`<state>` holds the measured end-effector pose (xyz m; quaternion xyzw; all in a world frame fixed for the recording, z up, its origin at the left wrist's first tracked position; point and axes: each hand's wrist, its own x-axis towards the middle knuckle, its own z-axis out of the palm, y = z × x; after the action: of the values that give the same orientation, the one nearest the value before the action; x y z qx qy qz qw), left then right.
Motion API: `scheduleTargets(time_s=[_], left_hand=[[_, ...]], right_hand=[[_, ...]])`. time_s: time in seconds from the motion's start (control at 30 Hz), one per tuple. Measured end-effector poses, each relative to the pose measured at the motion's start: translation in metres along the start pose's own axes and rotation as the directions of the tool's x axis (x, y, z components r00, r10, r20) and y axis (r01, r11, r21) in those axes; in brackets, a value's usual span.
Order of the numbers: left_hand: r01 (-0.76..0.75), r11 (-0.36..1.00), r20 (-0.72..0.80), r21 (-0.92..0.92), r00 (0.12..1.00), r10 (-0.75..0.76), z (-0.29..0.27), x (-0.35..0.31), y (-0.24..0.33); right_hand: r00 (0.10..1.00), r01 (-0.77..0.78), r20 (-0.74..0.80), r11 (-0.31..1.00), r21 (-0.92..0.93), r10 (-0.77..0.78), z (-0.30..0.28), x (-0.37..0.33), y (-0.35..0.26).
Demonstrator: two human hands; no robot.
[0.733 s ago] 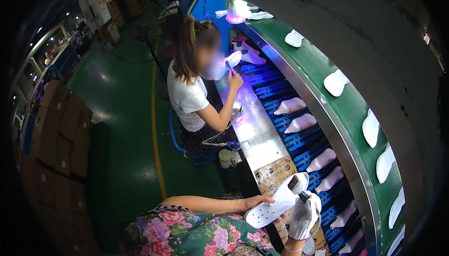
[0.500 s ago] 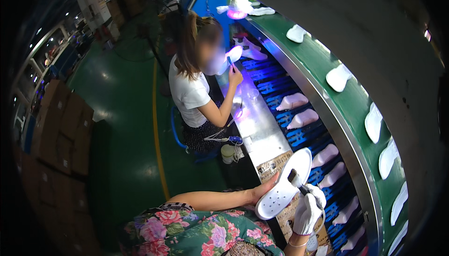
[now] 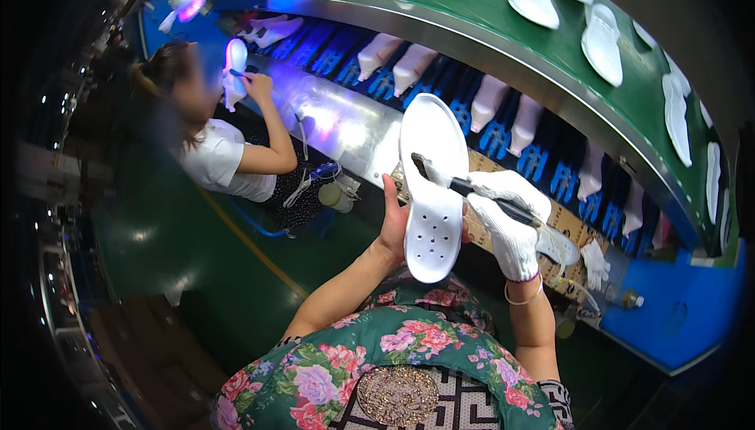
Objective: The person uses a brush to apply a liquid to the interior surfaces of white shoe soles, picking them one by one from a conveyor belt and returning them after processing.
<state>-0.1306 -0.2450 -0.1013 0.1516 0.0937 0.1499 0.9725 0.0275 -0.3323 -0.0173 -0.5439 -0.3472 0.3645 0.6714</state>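
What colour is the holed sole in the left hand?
The sole is white, clearest in the head view.

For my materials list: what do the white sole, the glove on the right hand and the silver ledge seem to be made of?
White sole: probably moulded foam or rubber, smooth, with cleanly formed round holes; which, I cannot tell.
Glove: likely knitted yarn, perhaps cotton, matt, with fine knit texture showing.
Silver ledge: apparently bare sheet metal, shiny, with bright, soft reflections.

No wording can be read with certainty. Dark printed marks are carried by the brown covering that is spread along part of the metal desk; they are shown too small and blurred to be made out.
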Motion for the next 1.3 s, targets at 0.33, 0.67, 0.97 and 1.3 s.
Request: scheduleTargets(time_s=[0.33,0.67,0.97,1.3], left_hand=[[0.015,0.966,0.233,-0.257,0.971,0.047,0.000,0.016,-0.030],[0.066,0.908,-0.271,0.414,0.961,0.054,0.007,0.004,-0.033],[0.008,0.932,-0.193,0.362,0.979,0.067,-0.005,-0.004,-0.021],[-0.079,0.931,-0.259,0.355,0.949,0.179,-0.008,-0.004,-0.005]], right_hand=[[0.791,0.529,0.103,0.590,-0.609,-0.603,-0.006,0.013,-0.005],[0.791,0.585,0.276,0.541,-0.605,-0.546,0.008,-0.007,0.009],[0.779,0.578,0.238,0.517,-0.631,-0.580,0.013,0.006,0.009],[0.823,0.543,0.163,0.668,-0.509,-0.544,0.009,0.009,0.021]])
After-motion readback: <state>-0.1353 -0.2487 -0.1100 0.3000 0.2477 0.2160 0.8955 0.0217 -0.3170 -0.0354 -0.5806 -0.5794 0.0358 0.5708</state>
